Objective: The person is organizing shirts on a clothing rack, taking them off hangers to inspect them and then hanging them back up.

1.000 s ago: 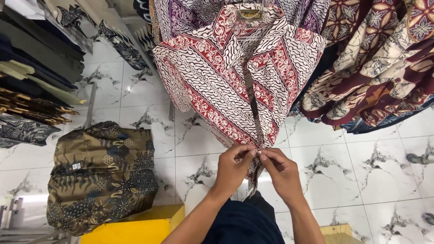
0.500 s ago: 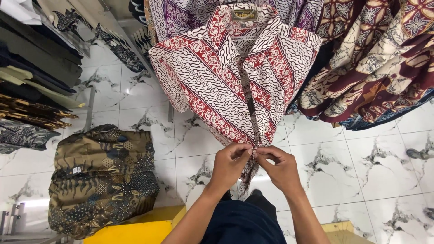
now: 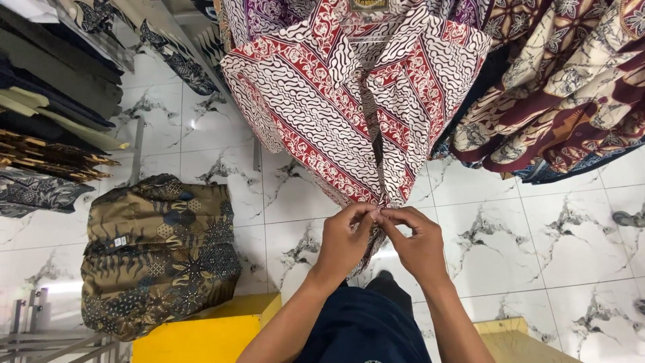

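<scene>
A red-and-white batik shirt (image 3: 349, 107) hangs in front of the person, its front placket running down to the fingertips. Both hands meet at the lower end of that placket. The left hand (image 3: 344, 243) pinches the fabric edge between thumb and forefinger, fingers closed on the cloth. The right hand (image 3: 418, 243) does the same from the other side, its fingers (image 3: 393, 216) curled and touching those of the left, so the two grips sit against each other on the shirt's hem. Whether a button lies between them cannot be told. A strip of the shirt's tail drops below the fingers, behind the hands. Above and to the right of the fingers hang brown and maroon patterned garments (image 3: 557, 87); above and just left of the shirt hangs a purple patterned one (image 3: 259, 17). Far left of the fingers, folded dark and patterned cloths (image 3: 47, 114) lie stacked on shelving. Lower left of the fingers, a folded brown batik pile (image 3: 158, 259) rests on a yellow box (image 3: 201, 333), covering most of its top; what the box holds inside is not visible. White marble-veined floor tiles (image 3: 524, 235) spread beneath everything, and the person's dark trousers (image 3: 363, 329) show below the wrists.
</scene>
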